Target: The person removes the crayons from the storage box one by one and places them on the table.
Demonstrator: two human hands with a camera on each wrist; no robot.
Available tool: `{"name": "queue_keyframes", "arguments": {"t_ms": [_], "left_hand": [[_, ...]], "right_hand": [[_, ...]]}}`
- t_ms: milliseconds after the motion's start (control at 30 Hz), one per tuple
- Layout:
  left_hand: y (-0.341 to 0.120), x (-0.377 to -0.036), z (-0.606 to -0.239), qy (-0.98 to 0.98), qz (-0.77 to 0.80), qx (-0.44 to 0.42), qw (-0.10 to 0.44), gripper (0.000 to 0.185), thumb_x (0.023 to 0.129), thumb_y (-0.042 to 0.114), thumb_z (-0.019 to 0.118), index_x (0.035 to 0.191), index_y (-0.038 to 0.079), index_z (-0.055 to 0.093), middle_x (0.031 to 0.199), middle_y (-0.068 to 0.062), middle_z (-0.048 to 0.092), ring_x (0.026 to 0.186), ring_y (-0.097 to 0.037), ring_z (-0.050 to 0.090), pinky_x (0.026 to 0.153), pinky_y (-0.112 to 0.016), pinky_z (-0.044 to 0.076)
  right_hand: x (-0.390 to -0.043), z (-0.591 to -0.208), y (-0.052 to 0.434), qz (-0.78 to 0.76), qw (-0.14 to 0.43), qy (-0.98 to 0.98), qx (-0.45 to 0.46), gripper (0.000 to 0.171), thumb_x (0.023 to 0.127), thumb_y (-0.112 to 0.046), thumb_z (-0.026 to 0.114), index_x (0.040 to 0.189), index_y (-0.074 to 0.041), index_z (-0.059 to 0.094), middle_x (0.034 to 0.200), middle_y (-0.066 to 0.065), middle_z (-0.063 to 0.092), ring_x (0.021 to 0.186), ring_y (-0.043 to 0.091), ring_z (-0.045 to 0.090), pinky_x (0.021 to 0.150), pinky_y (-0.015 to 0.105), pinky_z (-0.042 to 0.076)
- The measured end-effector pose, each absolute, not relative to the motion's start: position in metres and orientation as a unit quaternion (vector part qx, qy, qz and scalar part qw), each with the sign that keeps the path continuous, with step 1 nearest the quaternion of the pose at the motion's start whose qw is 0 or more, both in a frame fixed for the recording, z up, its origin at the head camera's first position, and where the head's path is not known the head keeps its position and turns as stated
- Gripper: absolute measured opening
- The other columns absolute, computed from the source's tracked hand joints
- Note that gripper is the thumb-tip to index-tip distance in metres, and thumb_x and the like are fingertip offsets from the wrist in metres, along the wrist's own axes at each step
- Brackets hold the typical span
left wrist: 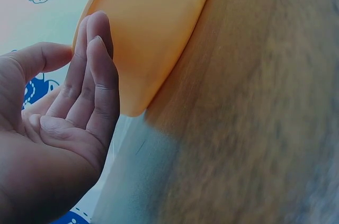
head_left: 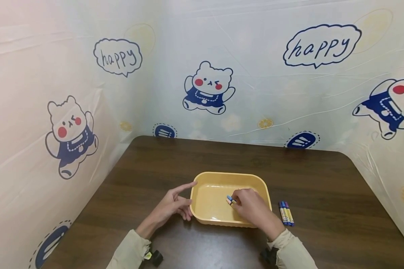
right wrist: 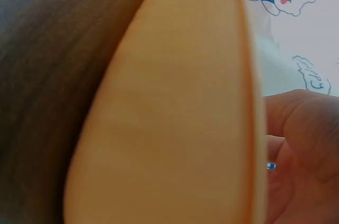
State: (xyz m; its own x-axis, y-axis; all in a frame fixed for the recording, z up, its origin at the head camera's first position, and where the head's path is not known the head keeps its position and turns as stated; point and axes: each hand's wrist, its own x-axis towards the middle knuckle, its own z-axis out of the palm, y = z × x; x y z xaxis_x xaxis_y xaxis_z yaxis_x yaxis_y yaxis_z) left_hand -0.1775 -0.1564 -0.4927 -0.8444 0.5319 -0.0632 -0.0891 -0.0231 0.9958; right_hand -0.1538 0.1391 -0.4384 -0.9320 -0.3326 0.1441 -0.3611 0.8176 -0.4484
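Observation:
A yellow rectangular plastic basin (head_left: 210, 213) stands on the dark wooden table. My left hand (head_left: 171, 205) is at its left side, the index fingertip and thumb touching the rim, the fingers extended. The left wrist view shows that hand (left wrist: 74, 102) up against the basin wall (left wrist: 159, 28). Inside the basin, my right hand (head_left: 250, 207) pinches a marker pen (head_left: 230, 200) with a blue end; the palm covers the rest of it. In the right wrist view, the basin's outer wall (right wrist: 169, 107) hides most of the right hand (right wrist: 307, 144).
Several marker pens (head_left: 286, 213) with blue and purple ends lie side by side on the table (head_left: 326, 209), right of the basin near my right forearm. A printed sheet (head_left: 249, 86) with cartoon bears hangs around the table's back and sides.

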Motion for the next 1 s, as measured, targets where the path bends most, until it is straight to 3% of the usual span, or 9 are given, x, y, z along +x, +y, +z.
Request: {"name": "queue_keyframes", "arguments": {"t_ms": [167, 467, 1000], "left_hand": [[-0.156, -0.178, -0.493, 0.662, 0.695, 0.172, 0.223, 0.059, 0.1, 0.003, 0.056, 0.155, 0.01, 0.035, 0.075, -0.02, 0.071, 0.06, -0.023, 0.069, 0.058, -0.039, 0.061], [-0.157, -0.178, -0.494, 0.66, 0.696, 0.175, 0.221, 0.059, 0.1, 0.004, 0.056, 0.155, 0.009, 0.034, 0.074, -0.019, 0.071, 0.06, -0.023, 0.069, 0.058, -0.039, 0.061], [-0.157, -0.177, -0.493, 0.661, 0.696, 0.176, 0.22, 0.059, 0.1, 0.003, 0.055, 0.155, 0.009, 0.035, 0.075, -0.019, 0.071, 0.061, -0.023, 0.069, 0.059, -0.041, 0.061]], "right_hand": [[-0.154, -0.446, 0.14, 0.231, -0.01, -0.958, 0.168, 0.02, 0.077, -0.002, 0.074, 0.067, -0.012, 0.06, 0.063, -0.004, 0.048, 0.057, 0.013, 0.044, 0.049, 0.027, 0.034], [-0.155, -0.456, 0.136, 0.211, -0.004, -0.968, 0.135, 0.029, 0.069, -0.005, 0.073, 0.053, -0.018, 0.052, 0.056, -0.006, 0.046, 0.05, 0.013, 0.042, 0.043, 0.028, 0.03], [-0.16, -0.46, 0.139, 0.218, 0.006, -0.967, 0.13, 0.024, 0.068, -0.005, 0.072, 0.059, -0.02, 0.056, 0.063, -0.006, 0.052, 0.056, 0.014, 0.046, 0.047, 0.029, 0.037]]}}
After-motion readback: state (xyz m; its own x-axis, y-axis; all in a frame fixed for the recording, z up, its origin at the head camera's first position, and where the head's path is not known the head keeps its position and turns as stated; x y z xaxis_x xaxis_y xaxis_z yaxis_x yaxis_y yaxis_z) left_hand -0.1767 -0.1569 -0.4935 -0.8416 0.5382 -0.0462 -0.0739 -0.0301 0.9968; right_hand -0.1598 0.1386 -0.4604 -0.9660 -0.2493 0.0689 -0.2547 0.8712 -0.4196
